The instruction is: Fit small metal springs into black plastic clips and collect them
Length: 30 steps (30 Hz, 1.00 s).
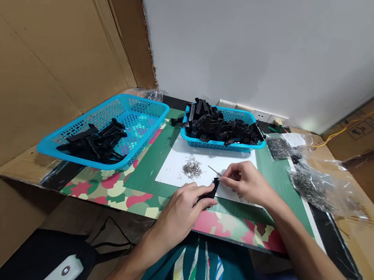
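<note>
My left hand [182, 205] is closed around a small black plastic part [214, 187], held just above the near edge of a white sheet [176, 175]. My right hand [245, 181] is pinched at the top of that part, holding something too small to name. A thin metal pin [214, 170] lies on the sheet just beyond my fingers. A small pile of tiny metal springs [192, 167] rests on the sheet to the left of the pin.
A blue basket [240, 147] heaped with black plastic parts stands behind the sheet. A second blue basket [69, 153] with fewer black parts sits at the left. Clear bags of small metal pieces [307, 184] lie at the right. Cardboard walls [40, 58] close off the left side.
</note>
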### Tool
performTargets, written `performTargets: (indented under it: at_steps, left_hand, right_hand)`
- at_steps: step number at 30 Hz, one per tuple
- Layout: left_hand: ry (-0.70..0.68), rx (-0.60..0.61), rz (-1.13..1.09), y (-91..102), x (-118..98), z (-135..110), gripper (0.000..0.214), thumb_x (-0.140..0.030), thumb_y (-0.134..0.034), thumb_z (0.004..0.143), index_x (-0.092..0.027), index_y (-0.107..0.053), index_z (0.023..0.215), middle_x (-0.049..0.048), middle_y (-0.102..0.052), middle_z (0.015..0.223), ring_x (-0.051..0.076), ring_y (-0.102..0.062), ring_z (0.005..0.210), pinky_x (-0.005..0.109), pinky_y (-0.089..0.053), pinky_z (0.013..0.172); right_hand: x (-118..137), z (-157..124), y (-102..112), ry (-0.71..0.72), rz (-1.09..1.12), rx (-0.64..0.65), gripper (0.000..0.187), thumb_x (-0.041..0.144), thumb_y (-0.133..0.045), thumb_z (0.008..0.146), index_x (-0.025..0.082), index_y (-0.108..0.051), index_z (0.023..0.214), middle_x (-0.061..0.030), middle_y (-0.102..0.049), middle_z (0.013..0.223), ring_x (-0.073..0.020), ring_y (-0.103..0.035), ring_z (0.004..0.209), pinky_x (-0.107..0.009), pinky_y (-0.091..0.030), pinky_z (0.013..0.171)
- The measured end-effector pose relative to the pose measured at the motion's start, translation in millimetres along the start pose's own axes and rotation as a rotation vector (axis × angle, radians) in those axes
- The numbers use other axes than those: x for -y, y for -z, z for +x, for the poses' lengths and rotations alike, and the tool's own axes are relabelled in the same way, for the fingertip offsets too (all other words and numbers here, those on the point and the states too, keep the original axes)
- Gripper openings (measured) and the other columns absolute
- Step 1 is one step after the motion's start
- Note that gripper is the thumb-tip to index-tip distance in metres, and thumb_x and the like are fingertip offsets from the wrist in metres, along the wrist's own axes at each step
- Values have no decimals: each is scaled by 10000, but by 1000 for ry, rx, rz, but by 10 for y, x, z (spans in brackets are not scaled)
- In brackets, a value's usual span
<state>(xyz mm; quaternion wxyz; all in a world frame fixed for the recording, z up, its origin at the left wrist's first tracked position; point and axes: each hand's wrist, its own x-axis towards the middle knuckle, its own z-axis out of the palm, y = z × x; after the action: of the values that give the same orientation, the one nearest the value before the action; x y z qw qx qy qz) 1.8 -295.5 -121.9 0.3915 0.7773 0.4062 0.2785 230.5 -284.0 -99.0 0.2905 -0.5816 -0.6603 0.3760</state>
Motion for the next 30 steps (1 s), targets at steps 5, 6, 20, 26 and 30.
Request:
performTargets:
  at_steps: [5,6,20,26,30]
  left_hand:
    - [6,-9,-19,-4,-6,1,283,-128,-670,974,-239,-802,1199,54,-787,1044,219,-742,981,313,-589,839]
    - [7,-10,-24,-4,-7,2,287,-124,-668,974,-241,-803,1198,53,-787,1041,217,-743,973,308,-589,829]
    - [6,-15,-89,-5,18,13,193,-173,-616,993,-230,-800,972,19,-736,843,186,-710,816,271,-544,720]
    - [19,-3,-111,-9,31,6,182,-206,-602,1009,-222,-767,935,16,-743,872,174,-707,811,267,-543,746]
    - [21,2,-115,-11,38,-1,200,-227,-595,1019,-221,-774,931,25,-750,872,180,-710,806,271,-553,743]
  right_hand:
    - [14,4,-43,18,-84,-38,136,205,-695,872,149,-737,756,-22,-713,672,-134,-566,596,-253,-364,540]
    - [22,1,-45,26,-96,-44,135,203,-695,876,150,-736,760,-24,-721,681,-136,-571,602,-255,-372,550]
    - [78,-35,-132,112,-198,-95,179,158,-661,899,168,-681,721,-23,-706,681,-130,-530,589,-266,-352,580]
    - [71,-34,-145,82,-233,-94,211,196,-642,927,179,-657,716,-24,-676,666,-137,-493,582,-282,-333,582]
    - [31,-36,-168,79,-261,-96,218,224,-621,945,194,-633,730,-37,-682,714,-151,-497,605,-290,-346,593]
